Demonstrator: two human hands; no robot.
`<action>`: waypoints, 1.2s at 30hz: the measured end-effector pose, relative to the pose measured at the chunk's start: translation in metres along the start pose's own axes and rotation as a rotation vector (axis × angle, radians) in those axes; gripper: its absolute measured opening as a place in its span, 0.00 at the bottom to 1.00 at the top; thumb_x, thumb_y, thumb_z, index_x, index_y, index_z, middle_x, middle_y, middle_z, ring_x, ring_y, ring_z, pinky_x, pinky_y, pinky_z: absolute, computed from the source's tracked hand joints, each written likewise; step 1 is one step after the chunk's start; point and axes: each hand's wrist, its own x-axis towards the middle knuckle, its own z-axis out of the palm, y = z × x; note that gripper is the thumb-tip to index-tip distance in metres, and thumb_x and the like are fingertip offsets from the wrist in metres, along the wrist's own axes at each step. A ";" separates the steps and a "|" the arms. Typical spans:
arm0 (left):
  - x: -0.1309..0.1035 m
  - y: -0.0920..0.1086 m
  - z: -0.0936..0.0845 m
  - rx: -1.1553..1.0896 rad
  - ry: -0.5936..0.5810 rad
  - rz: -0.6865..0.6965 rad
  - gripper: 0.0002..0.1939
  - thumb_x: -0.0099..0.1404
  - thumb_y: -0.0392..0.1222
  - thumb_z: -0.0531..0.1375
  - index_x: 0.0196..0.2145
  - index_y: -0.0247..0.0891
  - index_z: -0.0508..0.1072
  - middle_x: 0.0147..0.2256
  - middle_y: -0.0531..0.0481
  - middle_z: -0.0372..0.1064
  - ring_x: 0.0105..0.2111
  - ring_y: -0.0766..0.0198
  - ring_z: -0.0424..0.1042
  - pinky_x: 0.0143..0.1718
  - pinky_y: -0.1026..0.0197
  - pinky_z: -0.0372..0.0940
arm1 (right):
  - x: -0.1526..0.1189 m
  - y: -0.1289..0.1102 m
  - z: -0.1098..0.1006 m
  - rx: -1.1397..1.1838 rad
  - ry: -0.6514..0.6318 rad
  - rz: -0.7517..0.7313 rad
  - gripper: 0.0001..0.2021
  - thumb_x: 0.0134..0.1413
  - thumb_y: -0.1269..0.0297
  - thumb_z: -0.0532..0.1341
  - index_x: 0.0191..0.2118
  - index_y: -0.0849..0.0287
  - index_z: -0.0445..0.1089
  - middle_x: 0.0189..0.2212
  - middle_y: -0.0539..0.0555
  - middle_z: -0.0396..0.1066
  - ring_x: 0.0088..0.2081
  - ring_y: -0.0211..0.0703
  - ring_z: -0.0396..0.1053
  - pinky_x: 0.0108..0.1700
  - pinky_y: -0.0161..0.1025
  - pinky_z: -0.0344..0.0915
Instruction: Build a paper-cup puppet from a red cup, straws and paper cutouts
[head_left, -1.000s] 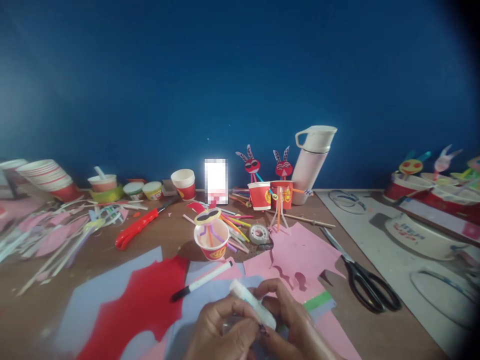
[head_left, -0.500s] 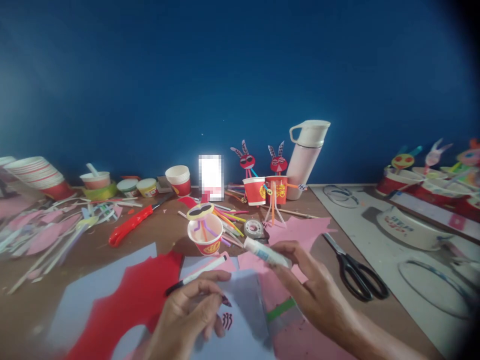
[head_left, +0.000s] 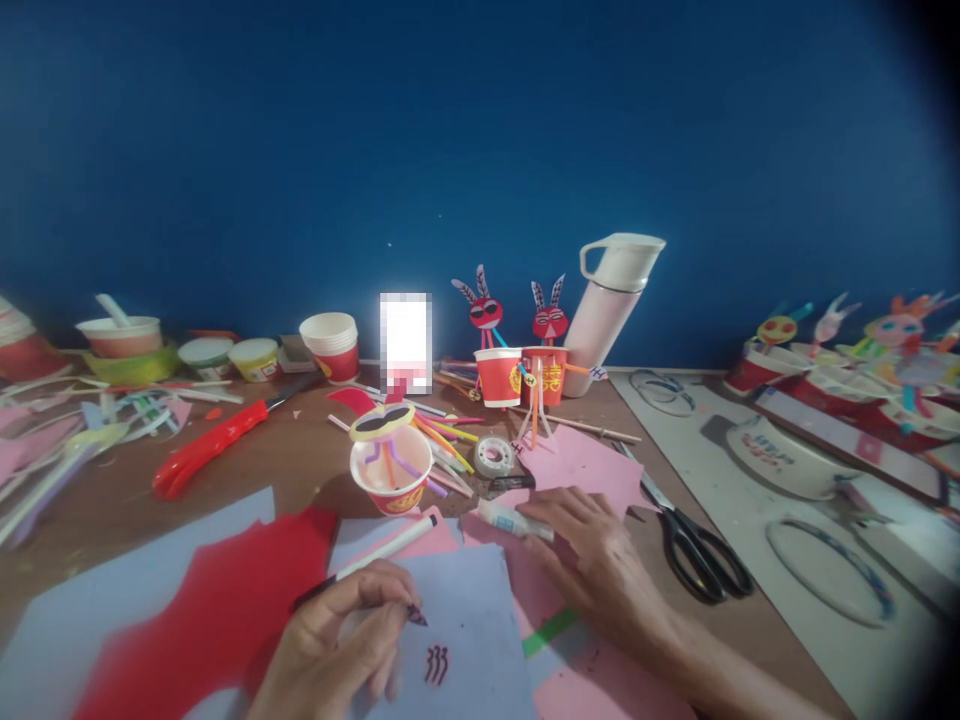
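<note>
Between the thumb and fingers of my left hand is a small dark-patterned paper piece. That hand is over a pale sheet bearing dark squiggly marks. Just behind its knuckles a white marker lies slanted, one dark end partly covered by the hand. My right hand has its fingers on a white glue tube, low over the pink paper; whether the tube rests on it I cannot tell. Beyond the hands stands a paper cup with a sunglasses-faced straw figure.
Black-handled scissors lie right of my right hand. A tape roll sits behind the glue. Red paper spreads on the left, with a red-handled cutter beyond. Bunny-figure cups and a leaning flask stand at the back.
My right hand has lowered the glue tube from the air to near the pink paper. My left hand keeps its pinch on the paper piece. The view has turned slightly right.
</note>
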 end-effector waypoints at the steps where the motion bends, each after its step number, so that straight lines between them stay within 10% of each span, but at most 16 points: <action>1: 0.000 0.000 -0.001 -0.002 -0.002 -0.002 0.14 0.55 0.53 0.65 0.28 0.38 0.75 0.29 0.54 0.67 0.17 0.75 0.59 0.21 0.65 0.58 | 0.000 0.002 0.000 -0.033 0.007 -0.013 0.11 0.58 0.66 0.57 0.45 0.55 0.71 0.39 0.57 0.71 0.41 0.50 0.66 0.41 0.46 0.58; 22: -0.001 0.000 0.001 -0.045 0.024 -0.085 0.18 0.51 0.54 0.68 0.28 0.37 0.73 0.15 0.60 0.57 0.17 0.71 0.58 0.23 0.65 0.57 | -0.003 0.017 0.004 0.369 0.037 0.186 0.10 0.64 0.63 0.52 0.48 0.56 0.64 0.42 0.52 0.74 0.43 0.40 0.72 0.44 0.33 0.69; 36: -0.002 0.005 0.004 -0.007 0.015 -0.073 0.15 0.54 0.52 0.65 0.29 0.37 0.72 0.16 0.61 0.56 0.17 0.72 0.56 0.22 0.66 0.53 | 0.005 0.015 0.023 -0.021 0.099 0.026 0.10 0.60 0.68 0.51 0.44 0.62 0.65 0.45 0.64 0.72 0.46 0.54 0.67 0.51 0.52 0.59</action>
